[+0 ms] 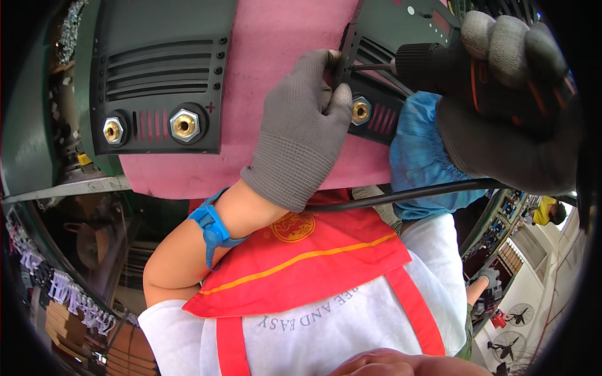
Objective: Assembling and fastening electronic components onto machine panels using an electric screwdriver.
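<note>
My left hand (301, 128), in a grey knit glove, has its thumb and fingers closed on the left edge of the right-hand black vented panel (376, 53). My right hand (508, 141), gloved the same way, grips a black power drill (433, 66) with orange trim. The drill's long bit (371, 67) points left, its tip at the panel's edge beside my left fingertips. A brass socket with a hex nut (360, 111) sits low on that panel. Whether a screw is at the tip cannot be made out.
A second black panel (157, 69) with two brass sockets lies to the left on the pink work surface (276, 31). A black cable (407, 193) crosses before my waist. White parts (75, 297) hang lower left; another person (549, 211) and fans (506, 346) are at right.
</note>
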The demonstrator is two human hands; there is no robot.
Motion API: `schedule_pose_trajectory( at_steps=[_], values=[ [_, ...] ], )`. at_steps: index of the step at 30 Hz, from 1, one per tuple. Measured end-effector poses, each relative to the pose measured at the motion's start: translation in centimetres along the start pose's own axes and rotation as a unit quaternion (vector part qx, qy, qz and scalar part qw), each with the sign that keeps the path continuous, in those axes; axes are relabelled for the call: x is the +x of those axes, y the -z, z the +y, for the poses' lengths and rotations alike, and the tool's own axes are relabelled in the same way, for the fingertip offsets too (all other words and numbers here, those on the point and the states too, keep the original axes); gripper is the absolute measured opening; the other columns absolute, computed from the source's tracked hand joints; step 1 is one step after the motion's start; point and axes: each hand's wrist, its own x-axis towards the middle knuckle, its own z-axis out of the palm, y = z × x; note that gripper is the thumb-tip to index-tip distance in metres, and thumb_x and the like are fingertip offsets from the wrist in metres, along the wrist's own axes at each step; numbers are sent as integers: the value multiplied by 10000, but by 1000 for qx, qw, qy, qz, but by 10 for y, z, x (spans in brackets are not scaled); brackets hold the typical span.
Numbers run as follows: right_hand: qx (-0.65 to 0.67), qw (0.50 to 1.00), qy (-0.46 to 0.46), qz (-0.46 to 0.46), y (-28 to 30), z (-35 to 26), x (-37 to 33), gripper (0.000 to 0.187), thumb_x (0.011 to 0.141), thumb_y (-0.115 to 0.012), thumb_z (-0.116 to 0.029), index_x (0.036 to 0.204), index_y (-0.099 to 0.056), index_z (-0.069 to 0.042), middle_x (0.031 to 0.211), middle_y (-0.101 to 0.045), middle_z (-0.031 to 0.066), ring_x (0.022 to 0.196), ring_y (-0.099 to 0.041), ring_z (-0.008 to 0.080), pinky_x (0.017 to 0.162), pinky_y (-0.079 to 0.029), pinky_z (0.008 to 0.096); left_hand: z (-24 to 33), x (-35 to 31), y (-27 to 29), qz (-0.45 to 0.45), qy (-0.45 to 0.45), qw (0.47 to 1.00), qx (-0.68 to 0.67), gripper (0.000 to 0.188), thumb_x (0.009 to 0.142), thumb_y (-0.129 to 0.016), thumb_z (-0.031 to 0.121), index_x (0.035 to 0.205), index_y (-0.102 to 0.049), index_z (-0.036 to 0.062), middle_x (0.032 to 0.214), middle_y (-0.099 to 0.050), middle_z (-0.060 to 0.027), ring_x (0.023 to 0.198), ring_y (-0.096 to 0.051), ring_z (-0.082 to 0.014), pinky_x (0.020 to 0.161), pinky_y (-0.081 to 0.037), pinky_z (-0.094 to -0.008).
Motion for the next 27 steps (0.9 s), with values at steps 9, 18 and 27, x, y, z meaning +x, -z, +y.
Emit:
schedule_pose_trajectory(
  at_steps=[9, 18, 27],
  values=[
    [-11, 996, -32, -84, -1, 17, 8, 442, 899, -430, -316, 1120, -577, 38, 822, -458, 73, 724, -410, 183, 742, -350, 373, 2, 0, 2, 13, -42, 998, 44, 331, 872, -559, 34, 1186, -517, -63, 705, -577, -54, 667, -561, -66, 615, -461, -217],
    [-3, 988, -53, -147, -4, 25, 5, 445, 906, -407, -294, 1144, -565, 47, 822, -460, 74, 711, -413, 186, 734, -357, 370, 18, -6, 22, -53, -8, 997, 54, 393, 834, -522, 26, 1212, -483, -74, 912, -588, -82, 785, -564, -115, 773, -489, -268],
    [-27, 998, -34, -54, -16, -32, 4, 419, 880, -479, -367, 1115, -538, -25, 830, -456, 28, 764, -401, 153, 713, -338, 322, 27, 13, 43, -134, 110, 932, -318, 348, 925, -437, 11, 1260, -442, -83, 1171, -564, -194, 1091, -590, -246, 949, -485, -306]
  ],
)
